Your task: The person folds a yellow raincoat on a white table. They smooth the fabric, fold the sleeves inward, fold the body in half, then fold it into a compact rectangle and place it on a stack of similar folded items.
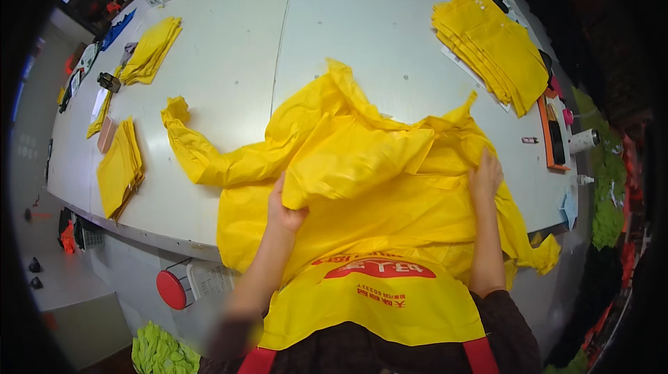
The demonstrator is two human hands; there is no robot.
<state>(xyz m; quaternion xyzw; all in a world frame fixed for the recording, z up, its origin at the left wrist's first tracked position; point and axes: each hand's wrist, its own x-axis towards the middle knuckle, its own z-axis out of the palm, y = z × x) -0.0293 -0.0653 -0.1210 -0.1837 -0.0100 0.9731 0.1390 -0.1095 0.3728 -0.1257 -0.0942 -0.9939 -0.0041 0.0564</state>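
Observation:
A yellow garment (376, 210) with long sleeves, thin and shiny like a waterproof smock, lies crumpled across the near edge of the table. My left hand (287, 212) pinches a raised fold of it, thumb on the inner side. This lifted part is slightly blurred. On the right, my right hand (486, 178) has its fingers curled into the cloth near the far right corner; the fingertips are partly hidden. One sleeve (202, 157) stretches out to the left over the tabletop, and the other (539, 254) hangs by the right table edge.
The pale table (229, 47) has a seam down its middle. Folded yellow cloth piles (490, 50) lie at the back right, with more stacks (120, 169) along the left edge. An orange tray (553, 130) sits at the right edge. Below left stands a red round stool (171, 290).

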